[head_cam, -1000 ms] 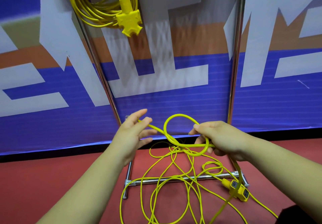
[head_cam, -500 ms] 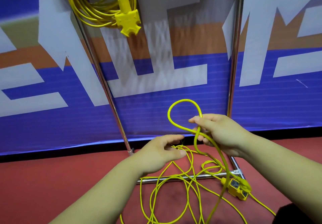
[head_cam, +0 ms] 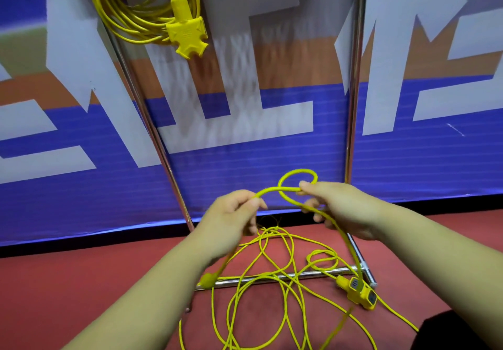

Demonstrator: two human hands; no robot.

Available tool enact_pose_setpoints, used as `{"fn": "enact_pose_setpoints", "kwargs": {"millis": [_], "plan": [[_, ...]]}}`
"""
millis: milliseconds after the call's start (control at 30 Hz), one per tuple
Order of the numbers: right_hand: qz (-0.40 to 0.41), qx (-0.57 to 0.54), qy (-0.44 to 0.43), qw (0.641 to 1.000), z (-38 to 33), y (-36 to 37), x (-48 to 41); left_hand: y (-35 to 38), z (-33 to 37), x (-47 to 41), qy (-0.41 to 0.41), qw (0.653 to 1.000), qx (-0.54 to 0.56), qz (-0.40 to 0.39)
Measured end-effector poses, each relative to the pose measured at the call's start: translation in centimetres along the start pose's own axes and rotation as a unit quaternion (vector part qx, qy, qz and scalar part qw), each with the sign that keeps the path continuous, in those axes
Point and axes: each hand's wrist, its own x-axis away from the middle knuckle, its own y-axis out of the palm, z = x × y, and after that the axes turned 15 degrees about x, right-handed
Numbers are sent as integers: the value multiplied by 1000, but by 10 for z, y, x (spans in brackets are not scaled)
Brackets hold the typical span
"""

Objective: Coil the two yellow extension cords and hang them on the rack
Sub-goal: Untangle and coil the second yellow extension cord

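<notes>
Change: my left grip has come back up from the heap it dipped into half a second ago. It now sits level with my right grip and near it, with a short span of the loose cord running between them.
Loop: one small loop stands above my right grip, tipped flatter than it was a moment ago. It is the only turn gathered so far.
Meaning: I judge that I have fetched the next length to lay in as a second turn, so this coil has barely begun.
Left grip: closed on the cord, fingers curled round it, back of the hand toward the camera, forearm rising from the lower left. A strand drops from this hand to a blurred yellow lump (probably the plug) that shows just over the rack's base bar.
Right grip: closed on the cord, thumb and forefinger pinching where the loop crosses itself, the other fingers loosely curled beneath. The forearm comes in from the lower right.
Loose cord, the rest: most of it lies in slack tangles on the red floor and crosses the base bar. Its socket end lies by the bar's right corner.
Other cord: the hung cord is already coiled and hangs at the top left of the rack, its socket block dangling below the bundle — that half looks done.
</notes>
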Motion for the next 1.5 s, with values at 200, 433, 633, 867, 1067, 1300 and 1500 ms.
{"fn": "enact_pose_setpoints", "kwargs": {"millis": [200, 433, 633, 867, 1067, 1300, 1500], "plan": [[-40, 332, -21, 942, 18, -5, -4, -28, 2, -7, 21, 977, 72, 202], [6, 262, -49, 964, 24, -4, -13, -55, -17, -9, -30, 969, 40, 241], [-3, 79, -36, 996, 20, 5, -10, -53, -18, -5, -53, 981, 16, 184], [67, 21, -103, 992, 13, 8, -12, -51, -13, -1, -31, 994, -55, 89], [-2, 163, -206, 965, 7, 12, -1, -57, -21, -3, -44, 990, -111, 72], [-8, 220, -248, 944, -2, 19, 5, -56, -21, -2, -47, 984, -148, 86], [-5, 296, -234, 926, 0, 32, 1, -42, -17, 0, -22, 991, -128, 26]]}}
